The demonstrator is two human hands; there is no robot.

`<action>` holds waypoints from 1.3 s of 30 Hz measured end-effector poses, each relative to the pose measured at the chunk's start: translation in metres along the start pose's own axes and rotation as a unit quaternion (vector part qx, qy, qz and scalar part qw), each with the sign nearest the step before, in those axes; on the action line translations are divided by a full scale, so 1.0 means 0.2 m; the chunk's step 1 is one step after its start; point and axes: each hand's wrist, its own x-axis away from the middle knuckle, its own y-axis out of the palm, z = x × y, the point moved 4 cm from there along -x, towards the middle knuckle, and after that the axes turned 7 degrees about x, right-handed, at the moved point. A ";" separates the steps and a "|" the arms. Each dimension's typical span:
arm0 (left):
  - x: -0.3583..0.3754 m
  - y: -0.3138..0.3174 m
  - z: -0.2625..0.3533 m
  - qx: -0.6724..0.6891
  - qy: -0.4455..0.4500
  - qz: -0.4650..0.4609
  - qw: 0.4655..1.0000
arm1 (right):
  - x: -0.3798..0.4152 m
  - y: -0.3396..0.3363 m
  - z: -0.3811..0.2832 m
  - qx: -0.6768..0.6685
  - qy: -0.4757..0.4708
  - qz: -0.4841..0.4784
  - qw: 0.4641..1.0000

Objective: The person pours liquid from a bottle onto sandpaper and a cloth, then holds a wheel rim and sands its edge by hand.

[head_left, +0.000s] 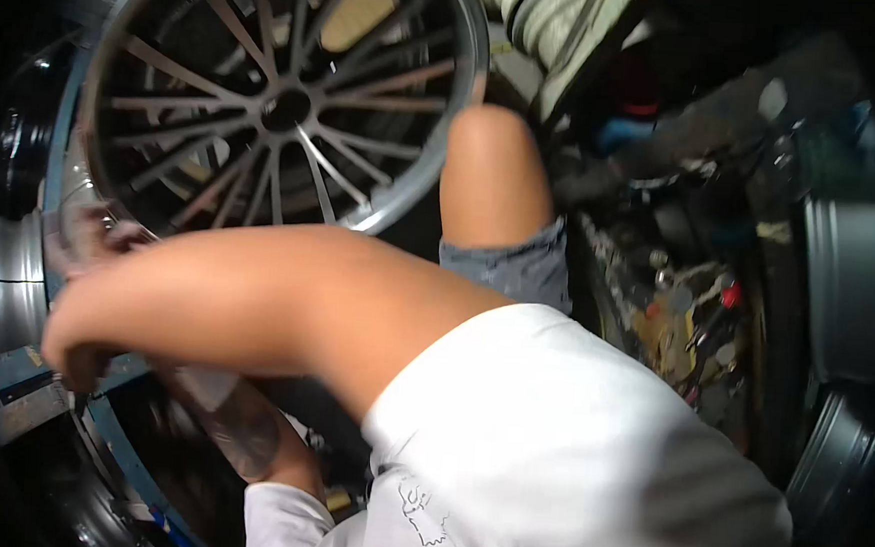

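My right arm stretches across to the left side, and my right hand (74,347) hangs bent at the wrist above a blue metal frame (121,445). Its fingers are dark and mostly turned away, so what they hold, if anything, is hidden. My tattooed left forearm passes beneath the right one. Beyond it, my left hand (99,238) is smeared by motion, near the lower left rim of a large multi-spoke wheel (402,206). Whether its fingers grip anything cannot be made out.
A bare knee (494,167) is beside the wheel's right edge. Silver rims stand at the left (14,278) and the right (847,289). Assorted small parts (685,319) lie in a dark area right of the knee. Pale ribbed machinery (553,20) is at the top.
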 end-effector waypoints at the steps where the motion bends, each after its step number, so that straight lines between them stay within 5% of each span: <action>1: 0.03 -0.07 0.01 -0.001 0.014 0.007 1.000 | -0.02 0.01 -0.02 0.033 -0.022 0.003 0.999; 12: 0.24 -0.50 0.05 -0.024 0.033 0.050 0.998 | -0.18 0.23 -0.15 0.081 -0.082 -0.026 0.993; 23: -0.15 -0.34 0.13 0.133 0.106 0.099 0.980 | -0.39 0.44 -0.35 0.123 -0.144 -0.065 0.980; 26: -0.22 -0.19 0.06 0.177 0.157 0.030 0.971 | -0.20 0.40 -0.28 0.074 -0.133 0.019 0.988; 28: -0.15 -0.09 -0.07 -0.039 0.350 -0.027 0.936 | 0.22 0.34 -0.23 -0.072 -0.093 0.167 0.979; 29: -0.05 0.02 -0.01 -0.103 0.318 -0.042 0.942 | 0.41 0.37 -0.19 -0.199 -0.062 0.252 0.945; 32: -0.22 -0.05 -0.05 -0.263 0.306 -0.033 0.914 | 0.91 0.57 0.00 -0.459 0.028 0.280 0.843; 35: -0.38 0.18 0.12 -0.343 0.377 -0.043 0.859 | 1.38 0.91 0.20 -0.664 0.190 0.338 0.640; 39: -0.62 0.53 0.15 -0.385 0.323 -0.089 0.860 | 1.66 1.03 0.33 -0.648 0.326 0.405 0.557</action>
